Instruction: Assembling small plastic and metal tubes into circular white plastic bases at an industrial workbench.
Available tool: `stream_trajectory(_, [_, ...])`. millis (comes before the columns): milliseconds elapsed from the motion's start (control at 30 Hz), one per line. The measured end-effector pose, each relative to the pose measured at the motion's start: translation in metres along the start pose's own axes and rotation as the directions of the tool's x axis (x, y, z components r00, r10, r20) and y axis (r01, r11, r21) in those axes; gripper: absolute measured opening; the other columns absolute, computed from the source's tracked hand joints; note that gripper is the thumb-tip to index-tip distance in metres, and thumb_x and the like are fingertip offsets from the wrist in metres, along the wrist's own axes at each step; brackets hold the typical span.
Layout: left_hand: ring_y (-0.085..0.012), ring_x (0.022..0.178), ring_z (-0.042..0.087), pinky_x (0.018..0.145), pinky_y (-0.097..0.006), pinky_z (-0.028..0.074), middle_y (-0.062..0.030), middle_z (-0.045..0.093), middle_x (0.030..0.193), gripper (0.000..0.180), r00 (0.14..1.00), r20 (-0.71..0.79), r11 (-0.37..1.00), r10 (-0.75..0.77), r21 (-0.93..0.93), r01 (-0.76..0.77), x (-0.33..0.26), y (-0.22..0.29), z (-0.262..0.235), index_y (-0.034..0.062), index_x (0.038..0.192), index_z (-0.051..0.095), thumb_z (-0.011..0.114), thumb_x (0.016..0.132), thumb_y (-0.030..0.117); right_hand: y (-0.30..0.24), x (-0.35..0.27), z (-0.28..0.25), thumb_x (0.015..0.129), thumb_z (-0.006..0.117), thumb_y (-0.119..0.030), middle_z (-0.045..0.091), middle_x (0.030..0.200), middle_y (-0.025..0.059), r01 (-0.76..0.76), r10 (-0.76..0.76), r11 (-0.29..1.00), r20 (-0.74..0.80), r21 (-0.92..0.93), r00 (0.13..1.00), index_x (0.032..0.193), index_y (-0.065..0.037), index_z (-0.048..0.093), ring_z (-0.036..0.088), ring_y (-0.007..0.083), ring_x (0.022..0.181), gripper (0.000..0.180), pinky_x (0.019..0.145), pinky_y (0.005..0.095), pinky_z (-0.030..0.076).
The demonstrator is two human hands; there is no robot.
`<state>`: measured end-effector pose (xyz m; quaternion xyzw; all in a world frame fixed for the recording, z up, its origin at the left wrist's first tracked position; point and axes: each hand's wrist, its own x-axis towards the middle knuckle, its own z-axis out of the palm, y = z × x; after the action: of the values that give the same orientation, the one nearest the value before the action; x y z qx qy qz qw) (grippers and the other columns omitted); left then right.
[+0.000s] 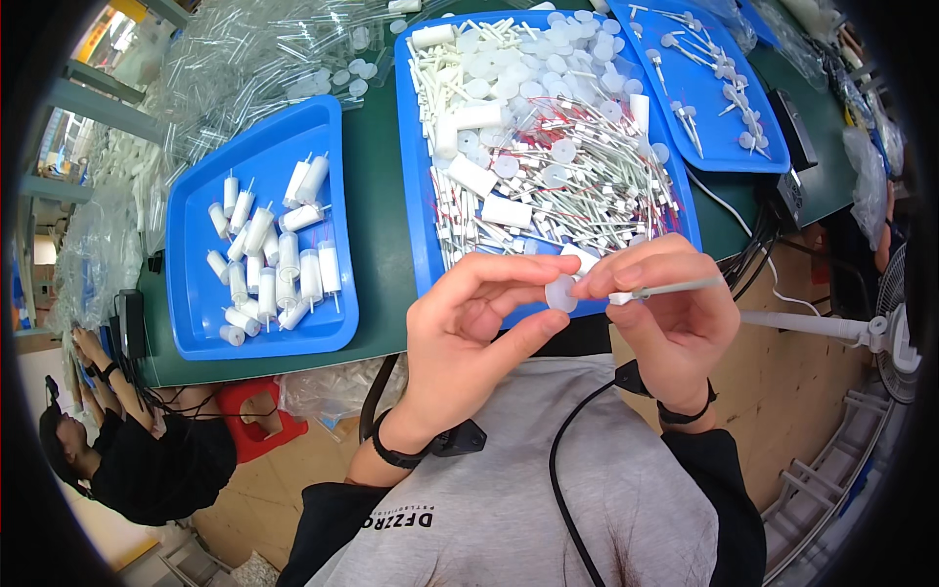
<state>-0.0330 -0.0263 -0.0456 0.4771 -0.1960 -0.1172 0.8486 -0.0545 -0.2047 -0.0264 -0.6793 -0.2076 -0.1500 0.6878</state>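
Observation:
My left hand [452, 338] pinches a small translucent white disc [560, 293] between thumb and fingertips. Close beside it, my right hand [680, 318] is closed on a thin grey-white wire lead [683, 287] with a small white connector at its end. The right fingertips reach the disc's edge; whether they also grip it, I cannot tell. Both hands are raised at the near edge of a large blue tray [416, 186]. Loose discs [548, 64], many wire leads [587, 181] with white connectors and red wires, thin white sticks and white cylinders [507, 212] fill that tray.
A blue tray [349, 264] at left holds several white cylinders. Another blue tray [719, 161] at far right holds disc-and-lead pieces. Clear plastic tubes [254, 68] are heaped at the back left of the green table [377, 196]. A person [147, 450] sits at left; a fan [885, 338] stands right.

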Motion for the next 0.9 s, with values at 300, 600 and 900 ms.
stream_trajectory(300, [-0.0269, 0.118, 0.054, 0.098, -0.036, 0.048, -0.0195, 0.056, 0.119, 0.034, 1.0, 0.003, 1.0, 0.008, -0.004, -0.008, -0.001, -0.004, -0.002, -0.0074, 0.112, 0.054, 0.061, 0.08, -0.017, 0.007, 0.002, 0.007, 0.078, 0.067, 0.012, 0.062, 0.097, 0.0119, 0.003, -0.002, 1.0, -0.063, 0.024, 0.998, 0.102, 0.002, 0.057, 0.06, 0.0201, 0.093, 0.028, 0.082, 0.032, 0.048])
stream_trajectory(600, [-0.0237, 0.112, 0.056, 0.091, -0.034, 0.05, -0.0158, 0.055, 0.115, 0.035, 0.998, 0.041, 0.997, 0.056, 0.058, -0.058, -0.003, -0.003, -0.008, -0.0061, 0.109, 0.058, 0.065, 0.076, -0.018, 0.012, -0.004, 0.019, 0.084, 0.061, 0.011, 0.058, 0.098, 0.008, -0.159, 0.233, 0.893, -0.131, 0.421, 0.964, 0.102, 0.003, 0.054, 0.056, 0.0136, 0.093, 0.022, 0.084, 0.0291, 0.046])
stream_trajectory(900, [-0.0236, 0.109, 0.057, 0.091, -0.034, 0.05, -0.0162, 0.056, 0.114, 0.037, 0.992, -0.026, 0.99, 0.121, 0.075, -0.119, -0.003, -0.001, -0.011, -0.006, 0.108, 0.059, 0.067, 0.074, -0.017, 0.01, -0.011, 0.014, 0.082, 0.061, 0.012, 0.059, 0.097, 0.0092, -0.225, 0.276, 0.886, -0.072, 0.407, 0.958, 0.101, 0.003, 0.056, 0.057, 0.0138, 0.091, 0.021, 0.082, 0.0281, 0.045])
